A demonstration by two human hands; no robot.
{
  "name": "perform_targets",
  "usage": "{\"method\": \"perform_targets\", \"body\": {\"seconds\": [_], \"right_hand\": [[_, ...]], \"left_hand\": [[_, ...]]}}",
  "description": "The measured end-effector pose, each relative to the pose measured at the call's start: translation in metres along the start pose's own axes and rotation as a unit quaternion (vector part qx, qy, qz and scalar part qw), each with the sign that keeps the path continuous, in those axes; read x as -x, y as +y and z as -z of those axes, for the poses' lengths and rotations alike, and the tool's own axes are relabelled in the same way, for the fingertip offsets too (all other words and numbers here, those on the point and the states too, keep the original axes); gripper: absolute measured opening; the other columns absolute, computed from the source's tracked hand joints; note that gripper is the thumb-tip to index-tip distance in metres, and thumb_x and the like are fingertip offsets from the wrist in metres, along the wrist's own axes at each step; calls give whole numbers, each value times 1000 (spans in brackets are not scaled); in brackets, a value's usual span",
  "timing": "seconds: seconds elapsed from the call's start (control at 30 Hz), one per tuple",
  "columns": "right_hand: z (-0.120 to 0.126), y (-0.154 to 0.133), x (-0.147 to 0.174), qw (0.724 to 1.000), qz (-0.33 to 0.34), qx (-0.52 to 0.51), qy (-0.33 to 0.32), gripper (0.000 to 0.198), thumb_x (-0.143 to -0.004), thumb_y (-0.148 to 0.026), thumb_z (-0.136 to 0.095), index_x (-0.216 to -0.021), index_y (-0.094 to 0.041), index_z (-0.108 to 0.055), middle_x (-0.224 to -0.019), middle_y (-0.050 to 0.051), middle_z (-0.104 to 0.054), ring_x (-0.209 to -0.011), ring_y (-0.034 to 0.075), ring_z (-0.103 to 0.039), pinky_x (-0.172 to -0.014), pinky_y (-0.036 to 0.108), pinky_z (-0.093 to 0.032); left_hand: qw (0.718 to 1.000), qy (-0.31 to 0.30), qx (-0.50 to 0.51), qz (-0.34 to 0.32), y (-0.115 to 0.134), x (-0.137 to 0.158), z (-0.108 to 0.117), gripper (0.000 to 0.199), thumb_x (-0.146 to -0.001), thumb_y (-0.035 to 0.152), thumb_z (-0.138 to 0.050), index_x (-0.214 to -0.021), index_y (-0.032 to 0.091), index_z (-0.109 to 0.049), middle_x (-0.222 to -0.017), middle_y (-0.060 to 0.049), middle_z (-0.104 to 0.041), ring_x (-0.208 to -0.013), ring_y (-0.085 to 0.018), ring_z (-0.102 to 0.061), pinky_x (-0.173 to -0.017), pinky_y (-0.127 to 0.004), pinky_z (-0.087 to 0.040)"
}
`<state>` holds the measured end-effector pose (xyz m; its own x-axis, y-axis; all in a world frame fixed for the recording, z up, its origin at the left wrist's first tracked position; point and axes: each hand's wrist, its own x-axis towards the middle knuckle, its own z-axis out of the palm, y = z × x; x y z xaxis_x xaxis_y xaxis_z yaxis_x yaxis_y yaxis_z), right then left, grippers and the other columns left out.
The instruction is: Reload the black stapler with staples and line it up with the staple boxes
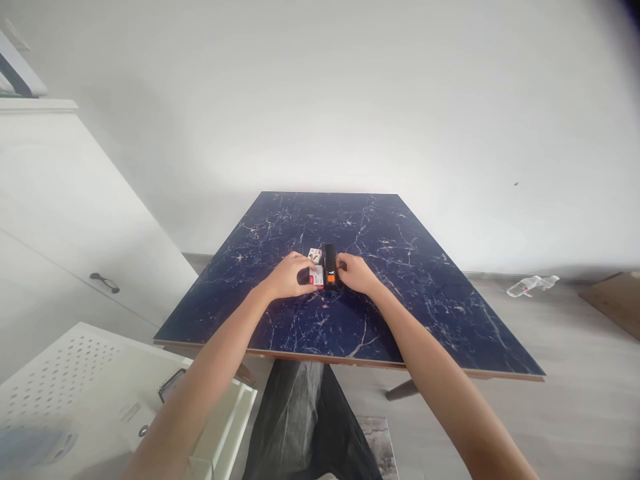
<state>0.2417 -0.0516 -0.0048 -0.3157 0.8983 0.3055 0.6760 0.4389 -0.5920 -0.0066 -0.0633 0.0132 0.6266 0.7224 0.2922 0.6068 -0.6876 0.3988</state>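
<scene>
On the dark blue marbled table [300, 217], close to its middle, a small red-and-white box [317, 275] sits between the thumb and fingers of my left hand [289, 277]. Just behind it lies another small white box [315, 255] with red and dark print. Right beside the boxes is a narrow black object [329, 257] with an orange patch at its near end; it resembles a stapler, but its kind is unclear. My right hand [354, 272] is closed, its curled fingers against the black object's right side. Whether they pinch a part of it is hidden.
A white cabinet [100, 220] stands at the left, with a low white perforated unit [65, 380] nearer me. Clear plastic bottles [530, 285] lie on the floor at right, near a brown cardboard piece [615, 300]. A white wall [330, 100] rises behind the table.
</scene>
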Motion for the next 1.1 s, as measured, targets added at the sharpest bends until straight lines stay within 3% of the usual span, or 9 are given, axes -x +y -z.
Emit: {"method": "perform_targets", "body": {"seconds": [0.2, 0.37, 0.57, 0.8, 1.1], "right_hand": [[0, -1, 0, 1000, -1, 1, -1, 11, -73, -10, -51, -74, -21, -54, -73, -1, -64, -65, 15, -52, -64, 24, -34], [-1, -1, 0, 1000, 0, 1, 0, 11, -74, -10, -51, -74, -21, -55, -74, 0, -64, -66, 15, -52, -64, 24, -34], [-1, 0, 0, 1000, 3, 5, 0, 12, -73, -9, -51, -74, -21, -55, -73, 0, -64, -66, 15, -52, -64, 24, -33], [-2, 1, 0, 1000, -5, 0, 0, 13, -73, -10, -51, -75, -21, -57, -73, 0, -66, -66, 15, -54, -64, 24, -34], [-2, 2, -1, 1000, -7, -3, -1, 13, -73, -10, -51, -76, -21, -57, -72, -1, -65, -65, 14, -54, -63, 23, -35]], "left_hand": [[1000, -3, -13, -10, -3, 0, 1, 44, -81, 51, -75, -116, 25, -70, -127, -10, -65, -118, -32, -53, -101, -47, -43], [998, -35, 35, 42, -10, 1, -5, 67, -74, 48, -82, -135, 28, -60, -125, -10, -64, -116, -32, -55, -93, -42, -47], [992, -45, 76, 88, -12, 2, -6, 75, -74, 50, -82, -141, 30, -55, -120, -11, -61, -113, -33, -57, -93, -44, -49], [988, -72, 88, 103, -11, 2, -6, 76, -76, 51, -79, -145, 34, -50, -122, -11, -57, -113, -33, -57, -94, -46, -48], [995, -35, 55, 78, -8, 1, -12, 69, -77, 52, -78, -137, 27, -54, -122, -13, -59, -112, -33, -57, -92, -46, -50]]}}
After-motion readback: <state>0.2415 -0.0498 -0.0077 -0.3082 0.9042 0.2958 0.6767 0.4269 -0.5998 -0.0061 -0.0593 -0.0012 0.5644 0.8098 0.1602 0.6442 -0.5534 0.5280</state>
